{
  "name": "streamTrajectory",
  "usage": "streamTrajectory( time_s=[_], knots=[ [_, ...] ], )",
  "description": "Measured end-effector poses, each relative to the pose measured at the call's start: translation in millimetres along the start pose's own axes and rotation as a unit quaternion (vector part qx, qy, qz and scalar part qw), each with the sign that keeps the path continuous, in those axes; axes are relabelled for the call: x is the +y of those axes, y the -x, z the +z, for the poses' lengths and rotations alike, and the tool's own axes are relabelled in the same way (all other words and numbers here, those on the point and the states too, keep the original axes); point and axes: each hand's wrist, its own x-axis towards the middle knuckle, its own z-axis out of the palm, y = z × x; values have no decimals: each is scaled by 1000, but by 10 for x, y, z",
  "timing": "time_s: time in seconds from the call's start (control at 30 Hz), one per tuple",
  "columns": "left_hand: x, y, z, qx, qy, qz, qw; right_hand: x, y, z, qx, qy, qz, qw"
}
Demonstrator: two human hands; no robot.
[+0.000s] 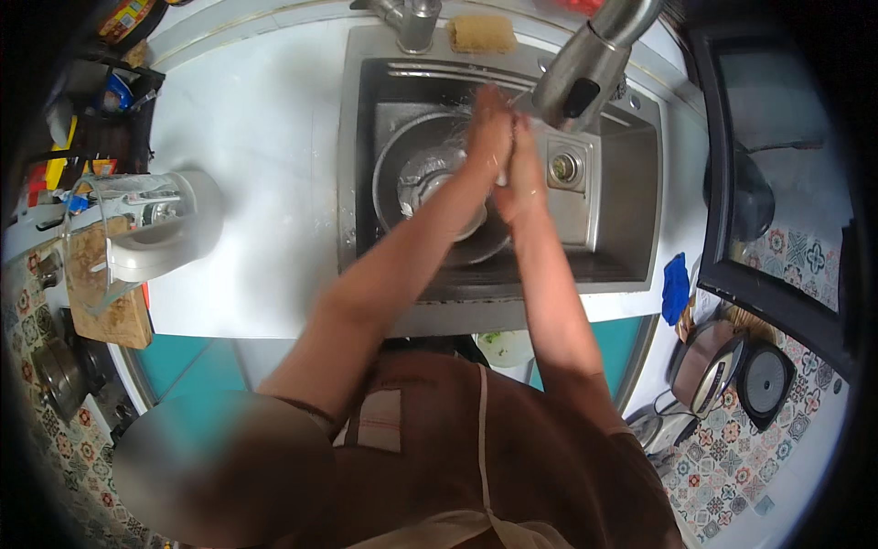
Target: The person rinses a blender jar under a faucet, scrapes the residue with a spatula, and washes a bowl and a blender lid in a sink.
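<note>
My left hand [490, 134] and my right hand [523, 171] are pressed palm to palm above the stainless steel sink [627, 206]. Water splashes over them just left of the faucet spray head [573, 89]. Whether anything small lies between the palms is hidden. Below them a round metal bowl [387, 199] stands in the sink, with a smaller light-coloured dish and water inside it, partly covered by my left forearm. To the right of the hands, the drain strainer [564, 167] holds green bits.
A yellowish sponge [482, 34] rests on the sink's back rim, beside a metal fixture [417, 27]. On the left counter stands a white appliance with a clear jug [164, 226], near a wooden cutting board [103, 309]. A blue cloth [675, 288] hangs at the right, below a dark-framed window [720, 267].
</note>
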Motion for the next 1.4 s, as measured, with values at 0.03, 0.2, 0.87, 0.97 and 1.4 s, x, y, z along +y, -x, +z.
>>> streamTrajectory(
  time_s=[0.03, 0.2, 0.87, 0.97, 1.4],
  knots=[
    [215, 94, 1, -1, -36, 16, 999, -47, -274, -239, -222, -58, -21, 973],
    [216, 97, -77, 122, -133, 96, 979, 80, -60, -8, -154, -33, -6, 988],
    [802, -383, -1032, 261, -81, 222, 936, 95, -410, -142, 25, -123, 109, 986],
    [555, -1087, -1582, 336, -216, 211, 892, 65, -320, -186, -91, -176, 130, 972],
    [575, 320, -469, 0, 59, -3, 998, 153, 45, -22, 10, -2, -33, 999]
  ],
)
